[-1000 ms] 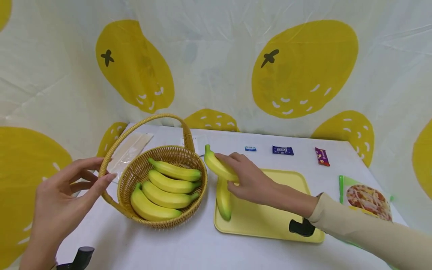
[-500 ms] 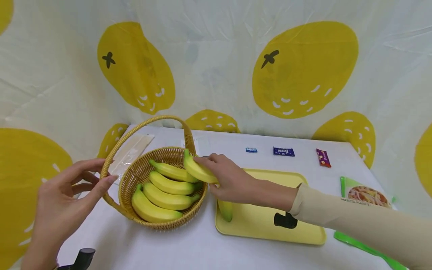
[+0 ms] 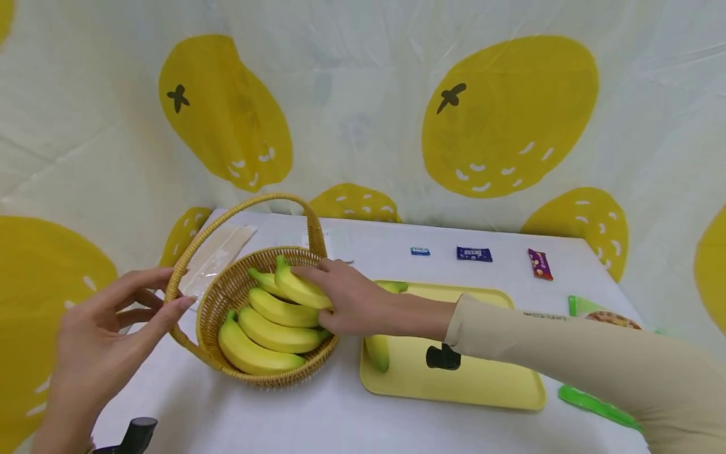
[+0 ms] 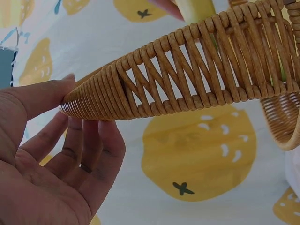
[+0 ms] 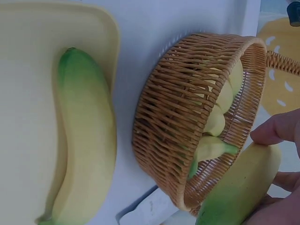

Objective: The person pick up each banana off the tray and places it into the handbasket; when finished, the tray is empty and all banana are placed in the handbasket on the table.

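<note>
My left hand (image 3: 108,334) pinches the tall handle (image 3: 195,252) of a wicker basket (image 3: 272,379) between thumb and fingers; the left wrist view shows the woven handle (image 4: 101,96) up close. Several yellow bananas (image 3: 278,331) with green tips lie side by side in the basket. Over its right part, my right hand (image 3: 357,302) grips another banana (image 3: 297,290), stem pointing up and away. That banana (image 5: 246,183) hangs near the basket's rim in the right wrist view. One more banana (image 3: 377,353) lies on a pale yellow tray (image 3: 454,384), partly hidden by my right arm.
Small snack packets stand along the back: a light blue one (image 3: 420,251), a dark blue one (image 3: 474,253) and a purple one (image 3: 540,264). A green bag with a pizza picture (image 3: 612,318) lies right of the tray. Clear packaging (image 3: 218,252) lies behind the basket.
My right hand has carried the banana leftward from above the tray to over the bananas in the basket. My left hand has stayed on the handle.
</note>
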A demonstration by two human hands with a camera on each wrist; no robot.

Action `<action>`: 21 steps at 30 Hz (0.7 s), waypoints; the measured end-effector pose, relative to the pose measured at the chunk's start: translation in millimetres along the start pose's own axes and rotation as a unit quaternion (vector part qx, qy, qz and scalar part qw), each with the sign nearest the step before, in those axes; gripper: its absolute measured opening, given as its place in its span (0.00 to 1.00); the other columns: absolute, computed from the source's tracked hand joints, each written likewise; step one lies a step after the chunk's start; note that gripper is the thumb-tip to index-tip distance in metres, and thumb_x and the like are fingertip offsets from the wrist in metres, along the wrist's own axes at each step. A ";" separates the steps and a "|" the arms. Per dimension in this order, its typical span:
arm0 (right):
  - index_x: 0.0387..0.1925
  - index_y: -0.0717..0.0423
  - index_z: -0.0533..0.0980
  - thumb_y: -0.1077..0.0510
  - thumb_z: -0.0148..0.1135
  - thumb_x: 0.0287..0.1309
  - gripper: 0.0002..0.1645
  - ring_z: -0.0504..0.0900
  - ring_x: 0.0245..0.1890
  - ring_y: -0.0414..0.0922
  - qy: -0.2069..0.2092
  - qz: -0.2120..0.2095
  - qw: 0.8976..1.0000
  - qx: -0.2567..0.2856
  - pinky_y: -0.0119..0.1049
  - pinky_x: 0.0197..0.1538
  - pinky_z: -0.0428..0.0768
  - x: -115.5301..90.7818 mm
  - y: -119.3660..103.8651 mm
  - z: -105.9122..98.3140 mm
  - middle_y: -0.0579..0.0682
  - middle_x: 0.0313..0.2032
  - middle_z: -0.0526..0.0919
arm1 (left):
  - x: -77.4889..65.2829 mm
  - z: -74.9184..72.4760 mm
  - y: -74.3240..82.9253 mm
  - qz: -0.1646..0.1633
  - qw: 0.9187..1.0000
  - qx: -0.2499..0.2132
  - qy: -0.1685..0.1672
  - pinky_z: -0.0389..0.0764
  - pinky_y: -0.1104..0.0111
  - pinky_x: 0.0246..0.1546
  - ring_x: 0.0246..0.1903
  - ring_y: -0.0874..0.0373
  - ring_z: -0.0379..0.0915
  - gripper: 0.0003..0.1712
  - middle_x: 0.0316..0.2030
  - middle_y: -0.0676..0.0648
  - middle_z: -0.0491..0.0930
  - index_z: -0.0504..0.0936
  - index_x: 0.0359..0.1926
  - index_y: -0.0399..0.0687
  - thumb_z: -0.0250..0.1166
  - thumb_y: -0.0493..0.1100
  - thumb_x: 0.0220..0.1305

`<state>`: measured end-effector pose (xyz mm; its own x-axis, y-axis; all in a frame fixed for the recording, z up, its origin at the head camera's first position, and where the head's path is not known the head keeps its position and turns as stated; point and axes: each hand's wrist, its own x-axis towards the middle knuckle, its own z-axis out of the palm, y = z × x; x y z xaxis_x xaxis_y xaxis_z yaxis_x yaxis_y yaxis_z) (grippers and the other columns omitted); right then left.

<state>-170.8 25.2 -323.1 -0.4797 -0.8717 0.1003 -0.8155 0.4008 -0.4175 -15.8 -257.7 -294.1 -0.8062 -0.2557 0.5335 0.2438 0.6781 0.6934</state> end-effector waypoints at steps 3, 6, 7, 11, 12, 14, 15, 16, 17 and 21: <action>0.80 0.53 0.63 0.65 0.66 0.58 0.48 0.75 0.56 0.49 -0.005 0.005 1.000 -0.004 0.41 0.56 0.78 9.4 -3.2 5.8 0.57 0.64 0.74 | 0.5 -1.3 0.6 0.000 1.000 0.008 0.002 0.82 0.82 0.41 0.33 0.63 0.79 0.30 0.41 0.53 0.87 0.89 0.55 0.42 0.81 0.23 0.49; 0.80 0.52 0.64 0.64 0.68 0.57 0.48 0.74 0.53 0.46 -0.015 0.012 1.000 -0.007 0.36 0.52 0.77 16.3 -7.2 12.9 0.55 0.60 0.75 | 0.2 -0.5 -0.1 -0.005 1.000 0.007 0.004 0.82 0.83 0.40 0.33 0.63 0.80 0.30 0.42 0.54 0.87 0.89 0.55 0.42 0.81 0.23 0.50; 0.80 0.52 0.64 0.64 0.68 0.57 0.48 0.74 0.52 0.46 -0.018 0.011 1.000 -0.010 0.35 0.50 0.77 18.8 -8.4 15.7 0.54 0.59 0.76 | 0.0 -0.1 -0.6 -0.006 1.000 0.007 0.005 0.82 0.83 0.40 0.33 0.63 0.80 0.30 0.42 0.54 0.87 0.89 0.55 0.42 0.81 0.23 0.50; 0.80 0.52 0.63 0.65 0.69 0.57 0.49 0.73 0.47 0.44 -0.036 0.006 0.999 -0.010 0.31 0.44 0.75 27.7 -15.9 25.3 0.53 0.54 0.76 | -1.1 0.7 -1.9 -0.010 1.000 0.002 0.008 0.82 0.83 0.40 0.33 0.63 0.80 0.31 0.42 0.54 0.87 0.89 0.55 0.42 0.81 0.22 0.49; 0.80 0.52 0.63 0.65 0.69 0.57 0.49 0.72 0.47 0.44 -0.041 0.004 0.999 -0.011 0.31 0.43 0.74 30.0 -17.8 27.7 0.53 0.53 0.76 | -1.2 0.8 -1.9 -0.010 1.000 0.001 0.007 0.82 0.83 0.40 0.33 0.63 0.80 0.31 0.42 0.54 0.87 0.89 0.55 0.41 0.81 0.22 0.49; 0.80 0.52 0.63 0.65 0.69 0.56 0.50 0.73 0.46 0.43 -0.046 0.001 0.999 -0.015 0.29 0.43 0.74 34.4 -21.8 32.1 0.52 0.53 0.77 | -1.5 0.8 -1.6 -0.009 1.000 -0.002 0.008 0.82 0.83 0.40 0.33 0.63 0.80 0.31 0.42 0.53 0.87 0.89 0.55 0.40 0.81 0.21 0.48; 0.80 0.52 0.64 0.65 0.69 0.55 0.50 0.73 0.45 0.42 -0.047 -0.001 0.999 -0.020 0.29 0.42 0.74 36.8 -23.6 34.7 0.52 0.52 0.77 | -1.6 0.9 -1.4 -0.009 1.000 -0.004 0.008 0.82 0.82 0.40 0.33 0.62 0.80 0.31 0.41 0.53 0.87 0.89 0.55 0.40 0.81 0.21 0.48; 0.80 0.51 0.64 0.65 0.70 0.55 0.50 0.73 0.45 0.42 -0.047 -0.001 0.999 -0.023 0.29 0.42 0.74 39.1 -25.3 37.4 0.52 0.52 0.77 | -1.6 0.9 -1.3 -0.009 1.000 -0.005 0.008 0.82 0.82 0.40 0.33 0.62 0.80 0.31 0.41 0.53 0.87 0.89 0.55 0.40 0.81 0.21 0.48; 0.79 0.51 0.64 0.65 0.70 0.55 0.50 0.73 0.44 0.41 -0.047 -0.002 0.999 -0.025 0.29 0.42 0.73 41.4 -26.7 40.1 0.52 0.53 0.78 | -1.6 1.0 -1.4 -0.008 1.000 -0.006 0.008 0.82 0.82 0.40 0.32 0.62 0.80 0.31 0.41 0.52 0.87 0.89 0.55 0.40 0.81 0.21 0.48; 0.80 0.50 0.64 0.65 0.70 0.56 0.50 0.73 0.43 0.41 -0.056 0.003 0.998 -0.023 0.28 0.40 0.74 49.3 -33.1 50.6 0.54 0.55 0.78 | -0.8 -0.7 -1.6 -0.002 1.000 -0.010 0.008 0.82 0.82 0.40 0.32 0.63 0.80 0.30 0.42 0.52 0.87 0.89 0.55 0.39 0.80 0.21 0.48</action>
<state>-151.1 -45.3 -350.0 -0.4473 -0.8944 -0.0053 -0.8278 0.4162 -0.3763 -15.2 -259.1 -295.3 -0.7986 -0.2689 0.5384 0.2515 0.6636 0.7045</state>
